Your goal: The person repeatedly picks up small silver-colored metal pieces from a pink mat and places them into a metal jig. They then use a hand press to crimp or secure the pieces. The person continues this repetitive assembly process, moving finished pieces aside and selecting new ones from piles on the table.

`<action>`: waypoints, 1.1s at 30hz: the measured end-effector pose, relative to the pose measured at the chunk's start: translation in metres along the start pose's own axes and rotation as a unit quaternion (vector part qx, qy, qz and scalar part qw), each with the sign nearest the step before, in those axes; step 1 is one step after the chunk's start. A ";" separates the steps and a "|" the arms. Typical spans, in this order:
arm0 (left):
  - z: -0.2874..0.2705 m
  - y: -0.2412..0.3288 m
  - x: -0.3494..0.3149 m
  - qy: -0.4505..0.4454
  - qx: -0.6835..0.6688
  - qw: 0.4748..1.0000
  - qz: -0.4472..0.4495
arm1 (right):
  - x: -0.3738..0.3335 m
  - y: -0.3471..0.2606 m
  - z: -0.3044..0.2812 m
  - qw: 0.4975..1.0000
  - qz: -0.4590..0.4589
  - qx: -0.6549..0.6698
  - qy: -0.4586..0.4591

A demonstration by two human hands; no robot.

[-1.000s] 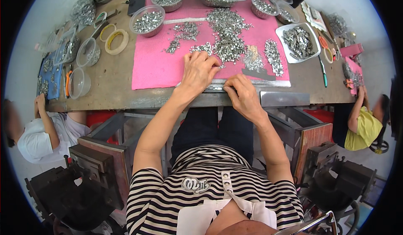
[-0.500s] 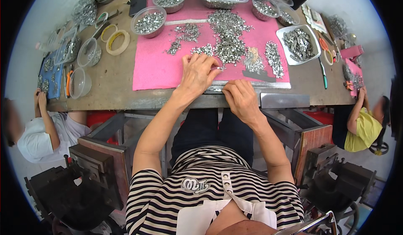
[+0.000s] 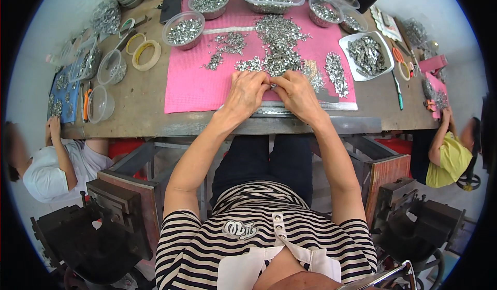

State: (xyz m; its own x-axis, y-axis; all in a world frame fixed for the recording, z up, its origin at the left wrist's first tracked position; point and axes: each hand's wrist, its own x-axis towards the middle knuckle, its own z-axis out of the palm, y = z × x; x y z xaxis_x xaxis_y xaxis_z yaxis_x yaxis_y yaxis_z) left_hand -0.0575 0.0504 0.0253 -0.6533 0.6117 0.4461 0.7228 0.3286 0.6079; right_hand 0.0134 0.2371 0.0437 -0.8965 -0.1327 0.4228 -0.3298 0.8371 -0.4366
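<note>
My left hand (image 3: 247, 90) and my right hand (image 3: 296, 94) meet at the fingertips above the pink mat (image 3: 191, 90). Thumbs and fingers of both are pinched around a small shiny metal piece (image 3: 273, 86), mostly covered by the fingers. Just beyond them lies a heap of small silvery metal pieces (image 3: 282, 39), with a smaller pile (image 3: 250, 63) by my left fingers. Below the hands, a long metal rail (image 3: 272, 112) runs along the mat's near edge, with a few tiny pieces on it.
Clear tubs of metal pieces (image 3: 185, 30) and a larger tub (image 3: 273, 1) stand at the back. A white dish (image 3: 365, 56) sits right, near orange-handled scissors (image 3: 401, 62). Tape rolls (image 3: 146, 55) lie left. Co-workers sit at both sides, one in a yellow shirt (image 3: 445, 159).
My right hand has moved up and left from the rail to meet my left fingertips. The left hand has stayed almost in place, shifting slightly right.
</note>
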 end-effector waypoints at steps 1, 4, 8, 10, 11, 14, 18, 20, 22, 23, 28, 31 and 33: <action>-0.001 -0.002 -0.001 0.004 0.002 1.000 0.006 | 0.000 0.002 0.004 1.000 -0.004 -0.005 -0.006; -0.003 -0.005 -0.003 0.009 -0.008 1.000 0.011 | -0.003 0.002 0.001 1.000 0.001 -0.004 0.000; -0.013 -0.002 -0.007 -0.041 -0.022 0.999 -0.012 | -0.013 0.000 -0.021 0.998 0.054 0.033 -0.030; -0.012 -0.001 -0.010 -0.061 -0.005 0.998 0.001 | -0.018 0.008 -0.020 0.994 0.082 0.039 -0.055; -0.009 -0.001 -0.011 -0.060 0.005 0.998 0.018 | -0.020 0.010 -0.019 0.992 0.095 0.043 -0.068; -0.004 -0.001 -0.011 -0.042 0.038 0.998 0.031 | -0.021 0.011 -0.017 0.995 0.081 0.048 -0.017; -0.003 0.010 -0.012 -0.017 0.097 0.995 0.005 | -0.022 0.014 -0.017 0.998 0.048 0.030 -0.006; -0.002 0.012 -0.014 -0.011 0.125 0.992 0.018 | -0.018 0.006 -0.018 0.999 0.029 0.014 -0.002; -0.001 0.012 -0.015 -0.010 0.125 0.992 0.021 | -0.019 0.007 -0.013 1.000 0.000 -0.003 0.003; 0.000 0.011 -0.015 -0.012 0.110 0.994 0.018 | -0.019 0.008 -0.011 1.000 -0.014 -0.012 0.006; -0.007 0.026 -0.019 -0.031 -0.027 0.999 -0.023 | -0.026 0.006 -0.018 0.998 0.046 0.038 -0.013; -0.007 0.038 -0.025 -0.036 -0.075 0.996 -0.029 | -0.034 -0.006 -0.027 0.988 0.107 0.113 -0.017; -0.005 0.043 -0.030 -0.033 -0.085 0.996 -0.018 | -0.042 -0.014 -0.027 0.984 0.110 0.138 -0.011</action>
State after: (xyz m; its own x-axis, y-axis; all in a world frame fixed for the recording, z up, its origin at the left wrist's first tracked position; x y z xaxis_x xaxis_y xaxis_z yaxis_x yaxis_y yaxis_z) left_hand -0.0083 0.0427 0.0416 -0.6578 0.6496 0.3813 0.6472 0.2284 0.7273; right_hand 0.0638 0.2453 0.0541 -0.9604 0.0216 0.2779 -0.1920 0.6715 -0.7157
